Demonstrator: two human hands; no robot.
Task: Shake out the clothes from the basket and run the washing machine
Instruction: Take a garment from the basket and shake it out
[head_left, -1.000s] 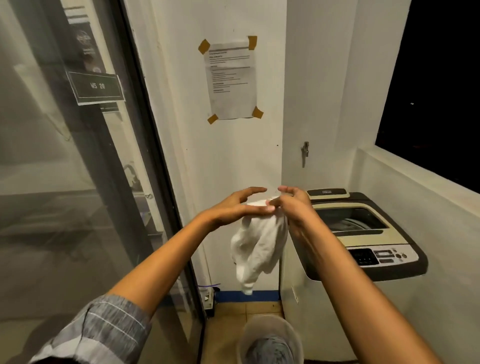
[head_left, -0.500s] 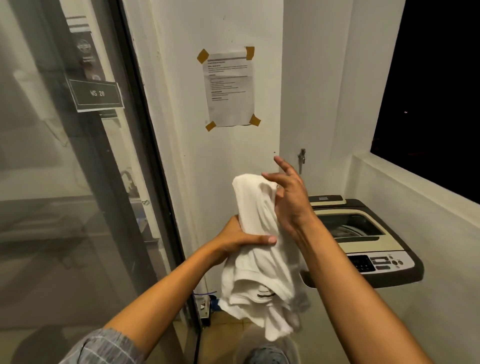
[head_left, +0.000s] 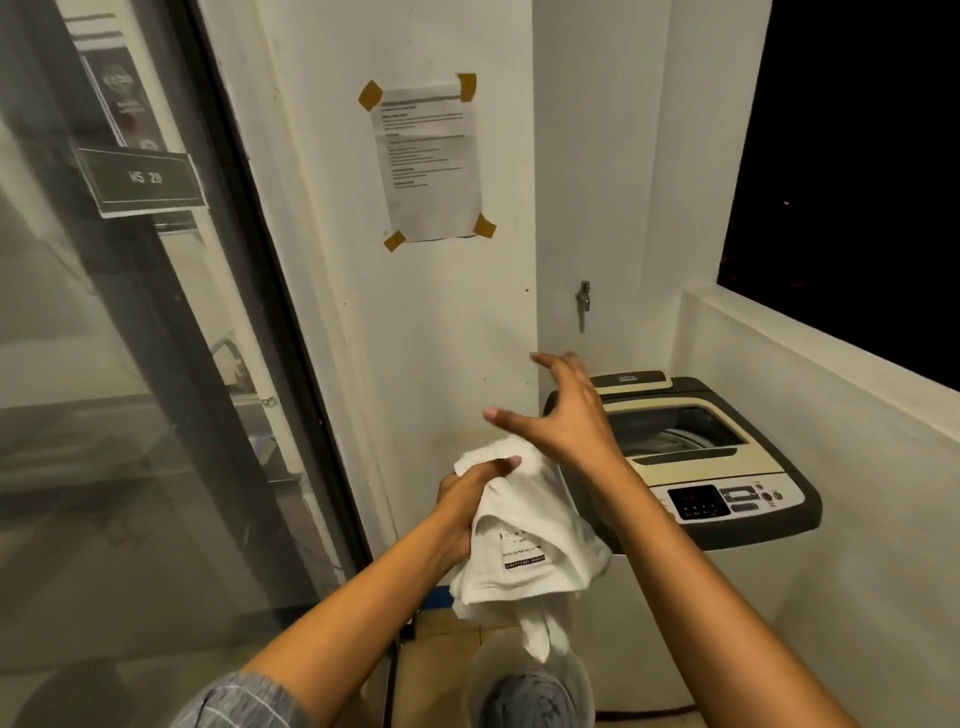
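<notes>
Two hands: left (head_left: 467, 499) grips white shirt (head_left: 535, 540), right (head_left: 566, 415) splayed, blocking washing machine (head_left: 727, 467); basket (head_left: 530, 686) below.

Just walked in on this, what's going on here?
A person is doing laundry. The left hand grips a bunched white shirt in the air, while the right hand hovers open just above it. The washer stands to the right, its drum visible from above. A basket with more clothes sits on the floor below.
</notes>
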